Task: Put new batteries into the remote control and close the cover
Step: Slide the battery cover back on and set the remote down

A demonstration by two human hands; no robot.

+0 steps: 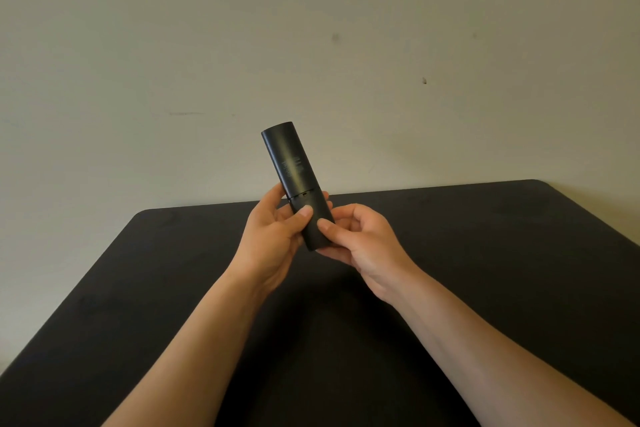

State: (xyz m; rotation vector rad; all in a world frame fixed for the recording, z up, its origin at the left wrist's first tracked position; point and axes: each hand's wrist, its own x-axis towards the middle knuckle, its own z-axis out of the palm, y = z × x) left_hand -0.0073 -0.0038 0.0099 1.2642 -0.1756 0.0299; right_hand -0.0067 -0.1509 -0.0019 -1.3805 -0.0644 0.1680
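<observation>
A black remote control [289, 159] is held up above the table, back side toward me, its top end tilted up and to the left. Faint printed text shows on its back. A thin seam with small notches crosses it where the battery cover [311, 218] meets the body; the cover sits on the lower part. My left hand [273, 243] grips the remote from the left, thumb pressed on the cover. My right hand [360, 246] holds the lower end from the right, thumb also on the cover. No batteries are visible.
A black table [485, 253] with rounded far corners lies under my arms. A pale wall [311, 28] with a few small marks stands right behind it.
</observation>
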